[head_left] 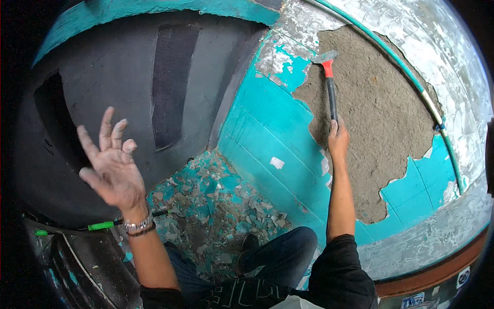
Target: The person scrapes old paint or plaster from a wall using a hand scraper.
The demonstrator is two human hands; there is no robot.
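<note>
right hand point(338, 138) holds scraper point(331, 85) near teal paint's edge point(301, 72), left hand point(116, 172) clear.

Red collar, black handle, grey blade: that's the long metal-bladed scraper point(331, 95)! Behind it, the rough bare wall patch point(381, 113) comes up grey-brown, against flat turquoise wall paint point(267, 118) ruled with thin dark lines. The slim, curved green pipe point(389, 50) flashes one white stretch. Rubble chips point(226, 198) speckle turquoise, white and brown; the broad dark grey panel point(116, 77) wears a black mesh strip point(174, 85).
</note>
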